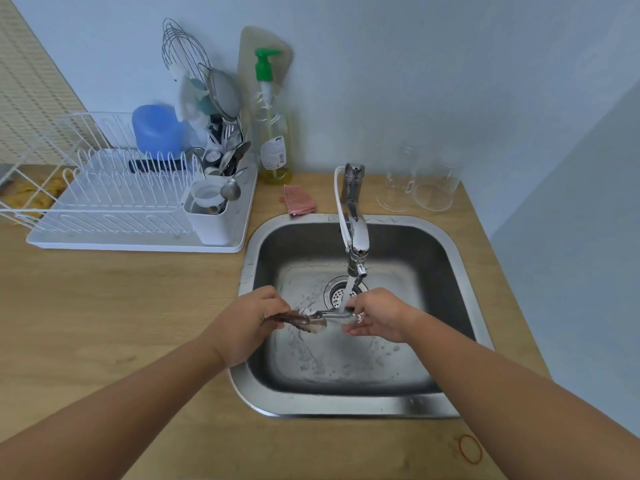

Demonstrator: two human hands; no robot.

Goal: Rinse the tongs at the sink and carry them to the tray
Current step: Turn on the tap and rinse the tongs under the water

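Tongs [313, 318]: showing silver metal with darker brown ends
Sink [446, 251]: shining grey steel
Tap [356, 233]: gleaming chrome
Counter [121, 306]: showing pale wood grain
Rack [104, 188]: standing white on a white tray [138, 244]
Soap bottle [273, 133]: holding yellow liquid under a green pump
Cup [157, 131]: showing blue
Scrubber [299, 199]: lying pink, netted
Rubber band [470, 449]: lying orange

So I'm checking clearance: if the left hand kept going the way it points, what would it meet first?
Probably the right hand. The left hand points right along the tongs over the sink; depth is unclear.
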